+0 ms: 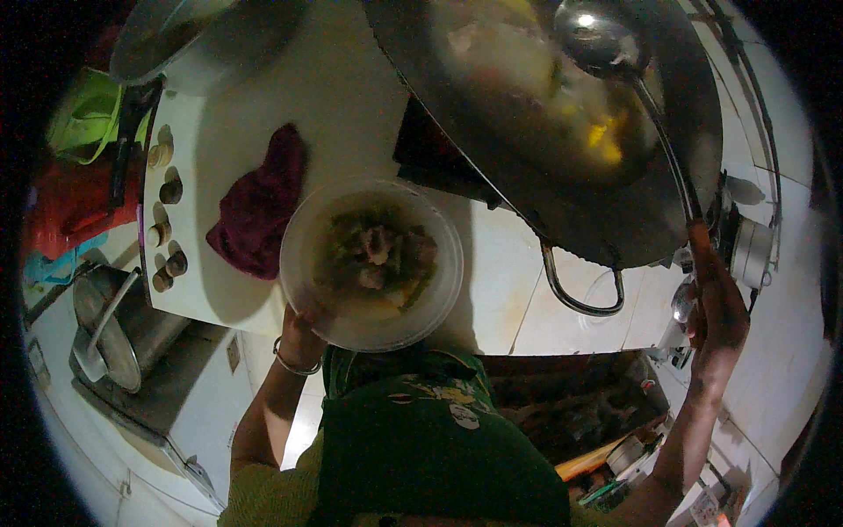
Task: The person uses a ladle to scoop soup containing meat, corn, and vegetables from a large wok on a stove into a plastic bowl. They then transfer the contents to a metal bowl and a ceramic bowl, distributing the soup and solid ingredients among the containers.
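Observation:
My left hand (pixel 308 329) grips the near left rim of a round translucent bowl (pixel 454 283), which holds broth, greens and chunks that look like meat. At the right, my right hand (pixel 718 303) is closed on the handle of a metal ladle (pixel 665 145). The ladle's shiny head is over a large dark wok (pixel 527 178) containing cloudy liquid and food with yellow pieces. The wok's looped metal handle (pixel 579 309) points towards me. A dark red cloth (pixel 257 204) lies on the white surface, just left of the bowl.
A pan (pixel 158 46) with a dark handle stands at the upper left, above stove knobs (pixel 161 230). Beyond the left edge are a green basket (pixel 85 118), red plastic (pixel 85 197) and a metal pot lid (pixel 118 349) with a ladle. A small metal pot (pixel 751 253) stands far right.

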A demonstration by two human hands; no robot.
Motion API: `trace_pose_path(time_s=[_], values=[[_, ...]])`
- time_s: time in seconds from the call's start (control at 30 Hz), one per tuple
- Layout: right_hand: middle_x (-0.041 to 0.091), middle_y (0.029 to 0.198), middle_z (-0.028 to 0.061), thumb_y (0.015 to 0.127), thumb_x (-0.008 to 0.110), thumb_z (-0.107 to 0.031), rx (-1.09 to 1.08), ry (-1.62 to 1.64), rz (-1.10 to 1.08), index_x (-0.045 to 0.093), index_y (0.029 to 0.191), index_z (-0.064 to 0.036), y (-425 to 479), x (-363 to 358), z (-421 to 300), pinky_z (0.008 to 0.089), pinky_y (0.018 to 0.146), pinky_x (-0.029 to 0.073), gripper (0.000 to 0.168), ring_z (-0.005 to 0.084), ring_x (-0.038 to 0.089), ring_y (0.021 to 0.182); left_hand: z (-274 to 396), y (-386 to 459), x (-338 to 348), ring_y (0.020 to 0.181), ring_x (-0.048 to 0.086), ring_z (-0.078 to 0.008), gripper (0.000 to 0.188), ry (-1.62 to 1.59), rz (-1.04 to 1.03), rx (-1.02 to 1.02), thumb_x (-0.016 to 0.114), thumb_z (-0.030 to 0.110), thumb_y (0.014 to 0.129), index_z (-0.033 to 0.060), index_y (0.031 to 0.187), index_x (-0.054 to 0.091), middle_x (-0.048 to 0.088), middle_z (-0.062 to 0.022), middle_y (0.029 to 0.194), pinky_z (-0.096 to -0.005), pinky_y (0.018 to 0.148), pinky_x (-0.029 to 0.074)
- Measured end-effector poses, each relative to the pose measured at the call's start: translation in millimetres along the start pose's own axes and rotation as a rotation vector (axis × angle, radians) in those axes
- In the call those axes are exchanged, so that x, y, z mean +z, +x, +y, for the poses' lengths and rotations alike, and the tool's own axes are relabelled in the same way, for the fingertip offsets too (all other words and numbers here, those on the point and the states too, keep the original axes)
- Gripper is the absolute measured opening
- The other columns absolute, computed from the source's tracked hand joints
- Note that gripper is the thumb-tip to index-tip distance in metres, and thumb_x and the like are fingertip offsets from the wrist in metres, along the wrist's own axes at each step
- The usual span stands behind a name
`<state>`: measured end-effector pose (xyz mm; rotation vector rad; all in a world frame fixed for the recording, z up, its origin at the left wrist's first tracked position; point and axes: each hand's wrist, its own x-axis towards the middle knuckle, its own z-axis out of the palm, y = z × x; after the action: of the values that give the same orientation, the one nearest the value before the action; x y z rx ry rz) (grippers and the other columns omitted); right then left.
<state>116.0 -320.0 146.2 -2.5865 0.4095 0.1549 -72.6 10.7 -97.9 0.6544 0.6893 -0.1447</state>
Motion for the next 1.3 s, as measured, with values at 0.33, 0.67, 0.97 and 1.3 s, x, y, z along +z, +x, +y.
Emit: trace_pose_path(time_s=[0.33,0.67,0.97,1.3], values=[[0.057,0.077,0.0037,0.082,0.043,-0.008,-0.291,-0.325,0.096,0.048,0.112,-0.004,4,2,3,0.0167,0.039,0.029,0.031,0.0019,0.037,0.045,5,-4,0,0.105,0.041,-0.0245,0.072,0.001,0.018,-0.005,0.064,0.034,0.066,0.0034,0.120,0.027,0.040,-0.0102,0.115,-0.0359,0.086,0.038],[0.052,0.065,0.0085,0.080,0.048,-0.017,0.191,0.122,-0.241,0.043,0.111,0.004,-15,5,-23,0.0146,0.027,0.024,0.038,0.0025,0.035,0.032,2,-1,-13,0.106,0.040,-0.0254,0.077,0.082,0.092,-0.018,0.066,0.033,0.061,0.0011,0.119,0.027,0.039,-0.0109,0.117,-0.0375,0.088,0.036],[0.049,0.056,0.0117,0.072,0.057,-0.027,0.230,0.550,-0.334,0.040,0.107,0.010,-34,-26,-1,0.0140,0.023,0.023,0.054,0.0043,0.031,0.025,7,2,-9,0.108,0.038,-0.0232,0.047,0.101,-0.288,0.129,0.045,0.021,0.081,0.0060,0.122,0.029,0.037,-0.0079,0.121,-0.0340,0.092,0.033],[0.048,0.056,0.0064,0.074,0.056,-0.025,0.147,0.586,-0.099,0.039,0.108,0.010,-55,-44,-17,0.0135,0.024,0.023,0.051,0.0040,0.033,0.027,-2,-9,-11,0.108,0.038,-0.0245,0.042,-0.011,-0.269,0.094,0.042,0.022,0.082,0.0049,0.120,0.033,0.038,-0.0094,0.120,-0.0349,0.092,0.033]])
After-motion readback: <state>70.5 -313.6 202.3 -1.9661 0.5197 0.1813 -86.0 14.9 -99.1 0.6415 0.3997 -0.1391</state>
